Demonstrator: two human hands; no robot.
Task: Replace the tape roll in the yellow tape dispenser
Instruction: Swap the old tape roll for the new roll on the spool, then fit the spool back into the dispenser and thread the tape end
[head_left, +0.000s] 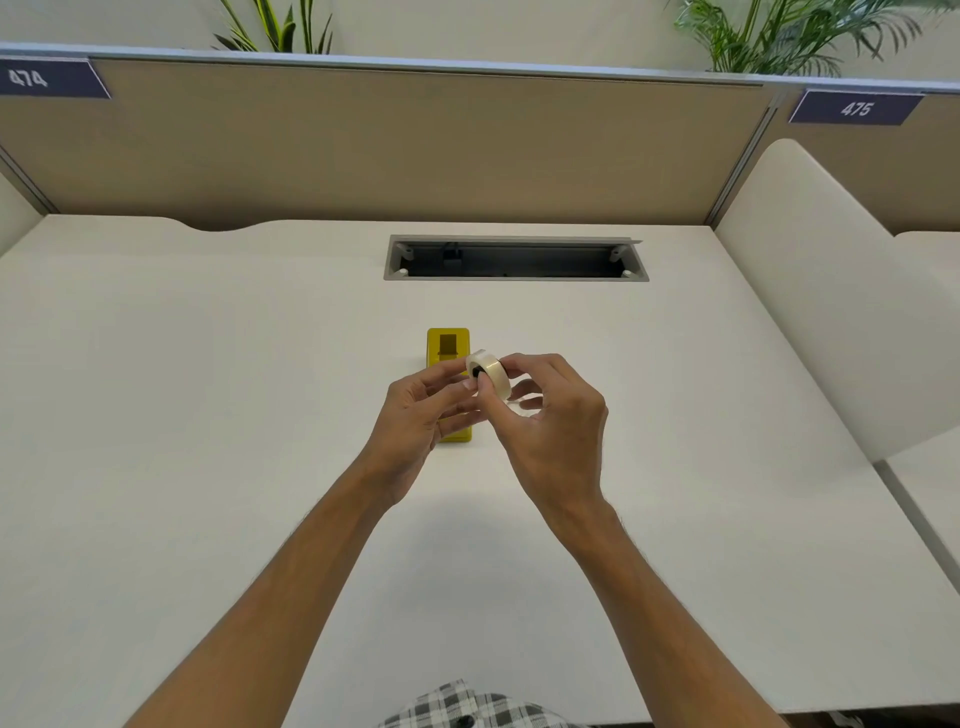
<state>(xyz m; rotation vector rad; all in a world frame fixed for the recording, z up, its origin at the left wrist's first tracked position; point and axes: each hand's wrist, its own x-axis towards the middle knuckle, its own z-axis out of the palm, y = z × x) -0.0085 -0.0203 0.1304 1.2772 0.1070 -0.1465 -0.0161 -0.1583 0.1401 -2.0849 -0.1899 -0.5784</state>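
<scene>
Both hands were clamped on the translucent whitish tape roll with its black core (488, 372), the right hand (550, 415) and left hand (415, 415) pinching it directly above the yellow plastic tape dispenser (448, 348). The dispenser lay on the pale counter (208, 415), its long axis running away from the person, its open cradle just beyond the roll.

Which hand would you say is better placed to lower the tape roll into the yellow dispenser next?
Probably the right hand: its thumb and fingers wrap the tape roll, while the left hand only touches the core with its fingertips, above the yellow dispenser.
</scene>
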